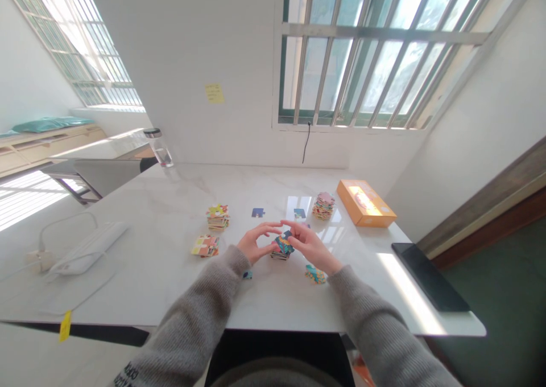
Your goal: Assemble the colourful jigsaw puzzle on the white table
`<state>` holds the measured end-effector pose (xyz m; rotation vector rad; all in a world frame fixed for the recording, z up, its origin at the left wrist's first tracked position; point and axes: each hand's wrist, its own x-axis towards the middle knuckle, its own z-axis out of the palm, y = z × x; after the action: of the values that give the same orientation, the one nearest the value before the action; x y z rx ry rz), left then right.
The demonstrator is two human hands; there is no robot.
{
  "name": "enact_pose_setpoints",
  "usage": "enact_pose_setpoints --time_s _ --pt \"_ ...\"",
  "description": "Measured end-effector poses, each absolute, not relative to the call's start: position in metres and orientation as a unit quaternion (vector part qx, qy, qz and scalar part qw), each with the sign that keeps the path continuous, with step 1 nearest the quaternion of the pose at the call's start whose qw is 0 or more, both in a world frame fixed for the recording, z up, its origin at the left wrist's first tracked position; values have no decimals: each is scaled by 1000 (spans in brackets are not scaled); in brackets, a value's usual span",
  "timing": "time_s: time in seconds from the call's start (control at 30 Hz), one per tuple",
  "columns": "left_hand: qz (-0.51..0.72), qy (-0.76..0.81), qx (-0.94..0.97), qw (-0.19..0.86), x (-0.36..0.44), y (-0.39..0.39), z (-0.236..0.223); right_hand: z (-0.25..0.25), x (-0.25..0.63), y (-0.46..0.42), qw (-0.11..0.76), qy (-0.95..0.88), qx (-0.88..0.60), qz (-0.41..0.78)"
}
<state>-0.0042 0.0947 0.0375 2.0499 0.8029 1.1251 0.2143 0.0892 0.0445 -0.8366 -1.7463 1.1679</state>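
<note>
My left hand (pixel 255 243) and my right hand (pixel 309 243) meet over the middle of the white table (pixel 170 216). Between them a colourful puzzle piece (pixel 284 243) is held just above a small stack of pieces (pixel 280 254). The fingers of both hands are curled round the piece, thumbs and forefingers touching it. A small blue piece (pixel 248 274) lies by my left wrist. Another colourful piece (pixel 315 274) lies by my right wrist.
Stacks of puzzle pieces (pixel 218 217) (pixel 323 205) and a flat pile (pixel 205 245) stand around. Two loose blue pieces (pixel 257 212) (pixel 300 213) lie further back. An orange box (pixel 365 203) sits at the right, a black tablet (pixel 429 275) at the right edge, a white power strip (pixel 87 248) at the left, a jar (pixel 159 147) at the back.
</note>
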Motion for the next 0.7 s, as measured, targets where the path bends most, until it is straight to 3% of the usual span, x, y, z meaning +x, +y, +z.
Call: enact_pose_setpoints --time_s 0.17,0.7 --pt "484 369 743 279 0 95 37 33 213 88 470 -648 -374 468" --pt "492 374 675 402 1 102 29 29 206 79 488 -649 -398 427"
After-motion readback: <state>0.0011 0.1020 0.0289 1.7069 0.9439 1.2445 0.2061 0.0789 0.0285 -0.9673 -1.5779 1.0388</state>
